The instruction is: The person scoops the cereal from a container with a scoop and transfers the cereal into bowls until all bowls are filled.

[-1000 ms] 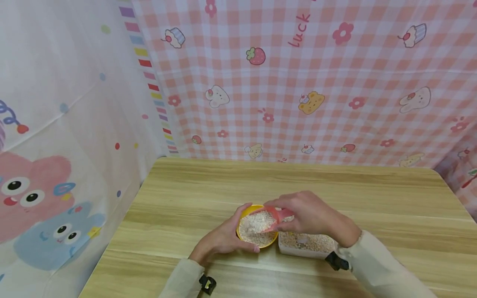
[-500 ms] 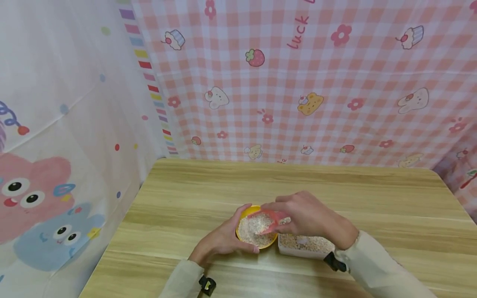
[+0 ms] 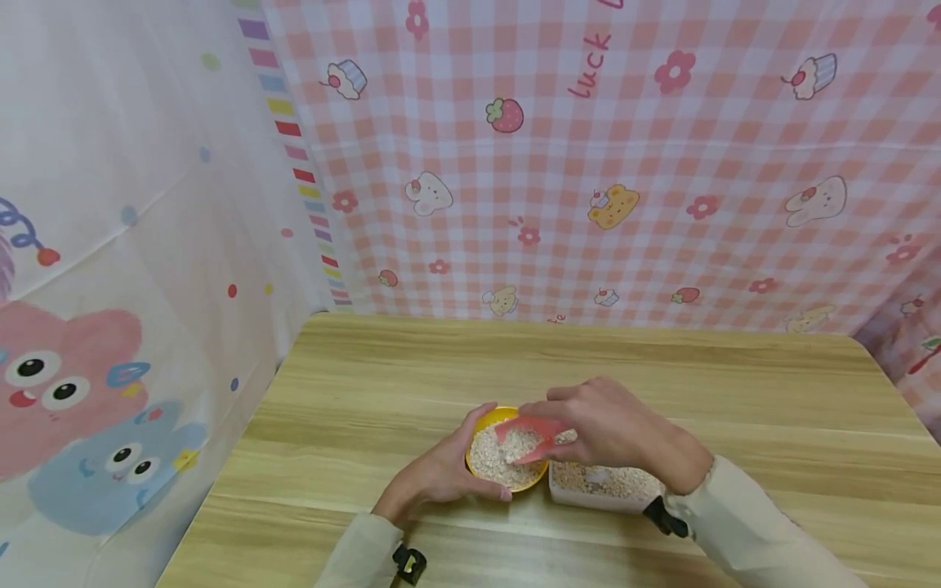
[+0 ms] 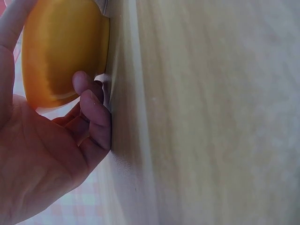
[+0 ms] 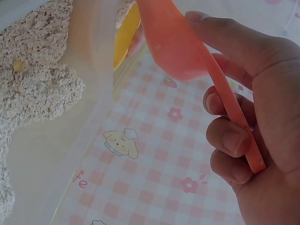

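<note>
A yellow bowl (image 3: 497,414) of oat flakes (image 3: 487,461) stands on the table, its foot against the wood in the left wrist view. My left hand (image 3: 446,467) grips its side, thumb near the front and fingers round the far side. My right hand (image 3: 613,420) holds a pink scoop (image 3: 542,428) over the bowl, tilted with its mouth towards the flakes. Fingers curl round the scoop's handle (image 5: 229,101) in the right wrist view. Right beside the bowl is a translucent tub (image 3: 594,498) of oats (image 5: 37,89), partly hidden under the right hand.
The wooden table (image 3: 412,359) runs back to a pink checked cloth (image 3: 647,147). On the left hangs a white cloth (image 3: 147,98) with cartoon prints. A small yellowish piece (image 5: 19,65) lies among the tub's oats.
The right hand has tipped the scoop, and oats have slid off it into the bowl, so more of its pink inside shows. The left hand and bowl stay in place.
</note>
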{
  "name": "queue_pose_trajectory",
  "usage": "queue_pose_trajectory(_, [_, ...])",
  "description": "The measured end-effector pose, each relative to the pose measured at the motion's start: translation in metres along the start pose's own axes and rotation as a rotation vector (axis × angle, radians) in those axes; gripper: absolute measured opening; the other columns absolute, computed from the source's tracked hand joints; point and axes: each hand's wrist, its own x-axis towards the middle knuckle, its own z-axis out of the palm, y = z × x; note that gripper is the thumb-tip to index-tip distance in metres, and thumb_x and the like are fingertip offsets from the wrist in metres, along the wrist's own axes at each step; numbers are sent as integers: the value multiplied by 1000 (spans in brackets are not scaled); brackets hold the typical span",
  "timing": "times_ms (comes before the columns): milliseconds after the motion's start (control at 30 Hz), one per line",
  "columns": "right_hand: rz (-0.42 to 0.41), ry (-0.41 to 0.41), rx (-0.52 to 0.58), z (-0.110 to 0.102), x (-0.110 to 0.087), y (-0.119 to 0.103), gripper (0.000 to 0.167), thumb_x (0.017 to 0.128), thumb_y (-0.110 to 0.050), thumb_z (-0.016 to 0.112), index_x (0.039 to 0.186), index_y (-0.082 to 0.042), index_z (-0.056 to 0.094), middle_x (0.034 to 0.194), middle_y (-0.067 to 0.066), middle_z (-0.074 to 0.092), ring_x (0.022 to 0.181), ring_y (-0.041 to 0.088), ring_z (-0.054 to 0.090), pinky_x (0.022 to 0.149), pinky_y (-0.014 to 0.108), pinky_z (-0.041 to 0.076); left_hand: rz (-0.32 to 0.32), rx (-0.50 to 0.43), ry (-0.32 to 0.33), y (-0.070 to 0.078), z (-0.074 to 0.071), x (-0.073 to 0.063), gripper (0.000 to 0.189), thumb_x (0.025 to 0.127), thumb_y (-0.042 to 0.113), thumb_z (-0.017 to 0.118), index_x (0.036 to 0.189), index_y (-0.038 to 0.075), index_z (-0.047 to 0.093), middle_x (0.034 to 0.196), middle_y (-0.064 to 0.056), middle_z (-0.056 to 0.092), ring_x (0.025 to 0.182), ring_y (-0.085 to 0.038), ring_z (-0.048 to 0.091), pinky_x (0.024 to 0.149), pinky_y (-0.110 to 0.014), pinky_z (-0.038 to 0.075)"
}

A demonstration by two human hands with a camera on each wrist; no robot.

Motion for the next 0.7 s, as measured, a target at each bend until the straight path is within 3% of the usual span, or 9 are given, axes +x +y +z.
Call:
queue_pose_trajectory(500, [13, -11, -26, -5, -6, 3, 47, 78, -39, 84, 119, -19, 71, 84, -5, 67, 50, 0, 27, 47, 15, 29, 3, 3, 4, 0, 0, 0, 116, 72, 33, 90, 158, 28, 13, 150, -2, 42, 134, -24, 42, 114, -53, 28])
queue_pose_trajectory(700, [31, -33, -41, -8, -7, 4, 48, 77, -38, 84, 120, -20, 71, 86, -4, 67, 51, 2, 31, 48, 16, 31, -5, 9, 4, -1, 0, 0, 116, 71, 35, 91, 157, 29, 13, 150, -2, 42, 134, -24, 42, 114, -52, 28])
